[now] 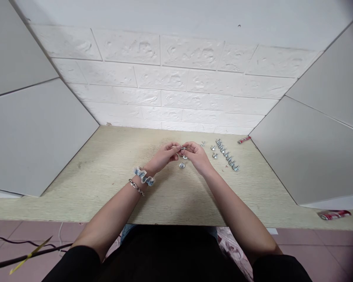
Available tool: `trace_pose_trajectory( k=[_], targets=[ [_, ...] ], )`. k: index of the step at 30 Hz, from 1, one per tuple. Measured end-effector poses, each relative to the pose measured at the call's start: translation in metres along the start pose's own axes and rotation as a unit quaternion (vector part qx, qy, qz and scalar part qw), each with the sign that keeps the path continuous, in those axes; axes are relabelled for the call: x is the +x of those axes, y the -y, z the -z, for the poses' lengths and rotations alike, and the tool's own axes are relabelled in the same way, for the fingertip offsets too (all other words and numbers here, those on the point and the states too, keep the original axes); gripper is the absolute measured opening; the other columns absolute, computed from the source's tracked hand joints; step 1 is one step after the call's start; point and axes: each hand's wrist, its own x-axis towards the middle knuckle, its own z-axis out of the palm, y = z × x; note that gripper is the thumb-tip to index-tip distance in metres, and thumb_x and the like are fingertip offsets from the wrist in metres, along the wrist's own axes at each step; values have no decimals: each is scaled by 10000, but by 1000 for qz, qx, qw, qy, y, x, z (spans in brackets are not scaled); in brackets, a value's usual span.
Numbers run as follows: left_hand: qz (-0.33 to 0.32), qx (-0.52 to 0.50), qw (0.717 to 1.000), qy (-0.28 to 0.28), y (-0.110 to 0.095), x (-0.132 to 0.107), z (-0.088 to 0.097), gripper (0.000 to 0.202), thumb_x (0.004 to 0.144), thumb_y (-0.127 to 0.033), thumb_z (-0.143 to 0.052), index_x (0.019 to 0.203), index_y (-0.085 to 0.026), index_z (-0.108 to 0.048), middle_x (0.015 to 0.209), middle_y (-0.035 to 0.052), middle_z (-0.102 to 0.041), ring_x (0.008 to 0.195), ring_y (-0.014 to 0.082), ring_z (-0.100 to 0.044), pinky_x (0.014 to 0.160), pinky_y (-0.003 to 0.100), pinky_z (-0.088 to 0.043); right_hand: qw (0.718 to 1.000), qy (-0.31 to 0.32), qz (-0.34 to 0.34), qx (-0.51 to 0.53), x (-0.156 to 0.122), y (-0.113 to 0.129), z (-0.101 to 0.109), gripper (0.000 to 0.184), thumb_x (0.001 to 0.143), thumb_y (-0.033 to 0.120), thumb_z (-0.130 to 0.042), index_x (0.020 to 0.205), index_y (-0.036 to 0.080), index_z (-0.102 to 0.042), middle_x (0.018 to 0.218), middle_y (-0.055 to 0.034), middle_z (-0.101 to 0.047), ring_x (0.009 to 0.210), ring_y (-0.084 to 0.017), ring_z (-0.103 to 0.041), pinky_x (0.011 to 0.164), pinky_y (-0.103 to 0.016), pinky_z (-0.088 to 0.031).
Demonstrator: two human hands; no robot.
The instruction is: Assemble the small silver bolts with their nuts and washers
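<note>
My left hand [168, 153] and my right hand [195, 155] meet above the table, fingertips pinched on a small silvery metal fastener [182, 148]. Its exact kind is too small to make out, and the fingers cover part of it. Just below the fingers lies a pale round disc [185, 157], partly hidden. Nearer to me stands a metal fastener with a round base and an upright stem [181, 165]. Two similar fasteners sit to the right, one behind [213, 148] and one in front [215, 156].
A slanting row of several round-based metal fasteners [226, 155] runs along the right. Small metal pieces [202, 144] lie behind my right hand. A red battery-like cylinder [244, 140] rests by the right panel, another [335, 215] at the front right. White brick-patterned wall [176, 78] closes the back.
</note>
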Motion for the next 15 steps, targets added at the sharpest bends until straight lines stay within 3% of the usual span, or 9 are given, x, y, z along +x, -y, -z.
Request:
trace_pose_trajectory(
  k=[4, 8, 11, 15],
  targets=[
    [3, -25, 1000, 7, 0, -1, 0, 320, 681, -378, -723, 854, -164, -559, 721, -31, -571, 548, 36, -458, 578, 195, -374, 1000, -14, 5, 8, 0, 0, -1, 307, 649, 379, -666, 856, 197, -531, 780, 17, -616, 696, -110, -599, 710, -259, -464],
    [11, -9, 1000, 21, 2, 0, 1, 310, 705, -353, -712, 919, -174, -577, 720, -24, -586, 582, 47, -485, 627, 209, -399, 999, -52, -13, 9, 0, -3, -1, 407, 677, 574, -606, 840, 218, -497, 830, 24, -596, 642, -93, -559, 663, -250, -470],
    [10, 7, 999, 33, 2, 0, 1, 271, 737, -317, -684, 946, -173, -589, 777, -12, -613, 617, 49, -502, 688, 227, -424, 994, -51, -27, -92, -3, -4, 0, 503, 731, 686, -475, 651, 190, -493, 622, 15, -551, 585, -109, -518, 615, -249, -437],
    [10, 1, 999, 32, 1, 1, 1, 245, 718, -259, -697, 933, -177, -613, 786, -18, -623, 637, 51, -526, 733, 237, -446, 978, -68, -27, -197, -6, -2, 2, 610, 767, 708, -391, 445, 190, -391, 418, 17, -404, 465, -109, -425, 529, -258, -351]
  ],
)
